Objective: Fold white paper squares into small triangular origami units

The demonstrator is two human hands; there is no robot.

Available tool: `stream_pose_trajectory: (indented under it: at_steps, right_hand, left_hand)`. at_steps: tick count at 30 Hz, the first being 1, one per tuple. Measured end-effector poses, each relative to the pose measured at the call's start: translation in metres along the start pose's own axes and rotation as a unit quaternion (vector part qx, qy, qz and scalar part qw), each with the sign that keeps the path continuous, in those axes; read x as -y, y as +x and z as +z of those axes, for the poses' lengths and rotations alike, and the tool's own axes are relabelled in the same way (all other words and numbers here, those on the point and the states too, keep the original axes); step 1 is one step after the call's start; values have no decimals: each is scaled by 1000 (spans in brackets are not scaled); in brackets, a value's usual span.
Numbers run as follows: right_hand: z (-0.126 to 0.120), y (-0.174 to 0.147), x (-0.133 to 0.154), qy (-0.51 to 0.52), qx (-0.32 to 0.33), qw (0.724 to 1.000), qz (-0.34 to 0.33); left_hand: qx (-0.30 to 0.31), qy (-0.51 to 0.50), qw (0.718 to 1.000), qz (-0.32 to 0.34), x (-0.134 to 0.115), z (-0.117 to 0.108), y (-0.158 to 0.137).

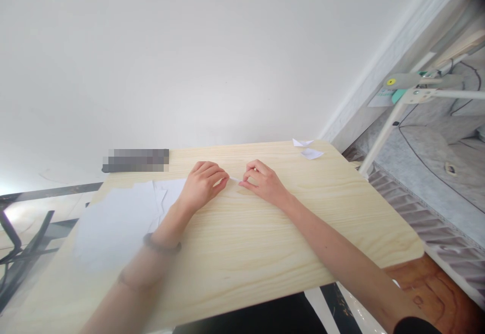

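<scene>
Between my two hands, just above the middle of the wooden table (257, 243), is a small thin piece of white paper (235, 178), seen nearly edge-on. My left hand (204, 182) pinches its left end between thumb and fingers. At the right end, the thumb and curled fingers of my right hand (263, 180) are closed on it. Most of the paper's shape is hidden by the fingers. A dark band circles my left wrist. Beyond my right hand, two folded white paper pieces, one upright (302, 143) and one flatter (311, 154), rest near the table's far right corner.
Loose white paper sheets (117, 218) spread over the table's left side, partly beneath my left forearm. A dark, pixelated object (136, 160) lies at the far left edge, by the white wall (212, 61). Right of the table stand a white metal frame (382, 137) and a grey covered bed (439, 157).
</scene>
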State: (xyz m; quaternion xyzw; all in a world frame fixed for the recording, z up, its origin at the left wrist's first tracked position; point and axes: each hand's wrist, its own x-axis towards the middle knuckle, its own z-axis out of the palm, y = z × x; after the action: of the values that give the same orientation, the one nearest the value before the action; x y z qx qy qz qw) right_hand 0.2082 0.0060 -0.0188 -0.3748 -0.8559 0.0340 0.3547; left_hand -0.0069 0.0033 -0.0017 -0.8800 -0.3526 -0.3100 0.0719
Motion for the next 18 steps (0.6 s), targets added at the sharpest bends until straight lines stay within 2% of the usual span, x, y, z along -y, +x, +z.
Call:
stream_pose_trajectory:
  at_steps: [4, 11, 18]
  right_hand:
    - [-1, -1, -2, -9, -21, 999, 28]
    - [-1, -1, 1, -19, -28, 999, 39]
    - [4, 2, 7, -13, 11, 999, -41]
  left_hand:
    - [-5, -7, 1000, -1, 0, 0, 0]
    - [-1, -19, 1000, 1, -2, 0, -1]
    - [13, -29, 999, 15, -7, 2, 1]
